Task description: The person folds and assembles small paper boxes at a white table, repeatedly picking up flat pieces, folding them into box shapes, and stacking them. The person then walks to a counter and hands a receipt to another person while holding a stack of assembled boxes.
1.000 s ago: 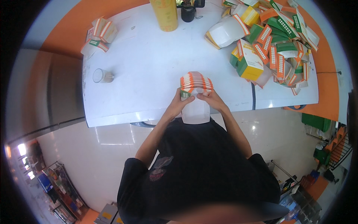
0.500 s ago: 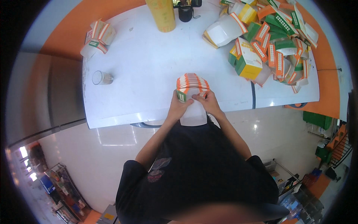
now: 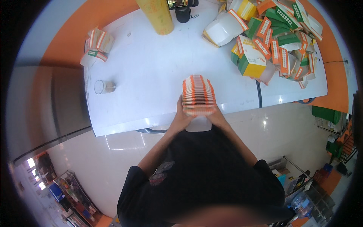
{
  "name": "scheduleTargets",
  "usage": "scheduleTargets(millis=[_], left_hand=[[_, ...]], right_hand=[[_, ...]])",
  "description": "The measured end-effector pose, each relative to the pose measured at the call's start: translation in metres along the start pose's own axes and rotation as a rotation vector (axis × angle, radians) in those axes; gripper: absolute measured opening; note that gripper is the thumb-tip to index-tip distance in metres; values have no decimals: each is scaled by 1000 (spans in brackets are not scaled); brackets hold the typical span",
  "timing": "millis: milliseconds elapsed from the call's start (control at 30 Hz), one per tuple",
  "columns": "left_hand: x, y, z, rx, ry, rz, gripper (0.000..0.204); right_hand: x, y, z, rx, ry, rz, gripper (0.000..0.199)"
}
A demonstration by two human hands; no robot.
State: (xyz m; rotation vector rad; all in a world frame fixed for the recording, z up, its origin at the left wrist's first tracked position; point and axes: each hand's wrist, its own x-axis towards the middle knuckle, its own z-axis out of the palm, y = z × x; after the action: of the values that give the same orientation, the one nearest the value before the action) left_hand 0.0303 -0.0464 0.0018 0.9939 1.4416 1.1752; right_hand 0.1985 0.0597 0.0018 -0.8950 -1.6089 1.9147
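A stack of nested paper food cartons (image 3: 198,90) with orange-and-white striped edges is held at the table's near edge, in front of my body. My left hand (image 3: 183,118) grips its left side, fingers along the outside and thumb toward the near end. On the opposite side my right hand (image 3: 217,116) holds it the same way, its fingers partly hidden by the cartons. A plain white carton panel (image 3: 198,124) hangs from the near end, below my thumbs, against my black shirt. The near end of the stack is slightly blurred.
A large heap of orange, green and yellow cartons (image 3: 285,47) covers the table's right side. Several similar cartons (image 3: 99,42) sit at the far left, above a clear glass (image 3: 104,87). A yellow cylinder (image 3: 157,17) and a black device (image 3: 183,14) stand at the back.
The stack has tipped so more of its striped edges show. My right hand has moved from the near carton's white panel to the stack's right side. The head view has shifted slightly.
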Motion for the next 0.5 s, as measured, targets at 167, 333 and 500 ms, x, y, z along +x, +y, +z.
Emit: scheduleTargets(millis=[167, 333, 500], left_hand=[[-32, 4, 10, 226, 52, -219, 104], [-31, 20, 9, 405, 84, -227, 77], [-24, 23, 9, 483, 72, -187, 69]], right_hand=[[-28, 12, 8, -148, 178, 42, 78], [-35, 18, -1, -527, 7, 78, 73], [-27, 5, 0, -540, 35, 237, 71]])
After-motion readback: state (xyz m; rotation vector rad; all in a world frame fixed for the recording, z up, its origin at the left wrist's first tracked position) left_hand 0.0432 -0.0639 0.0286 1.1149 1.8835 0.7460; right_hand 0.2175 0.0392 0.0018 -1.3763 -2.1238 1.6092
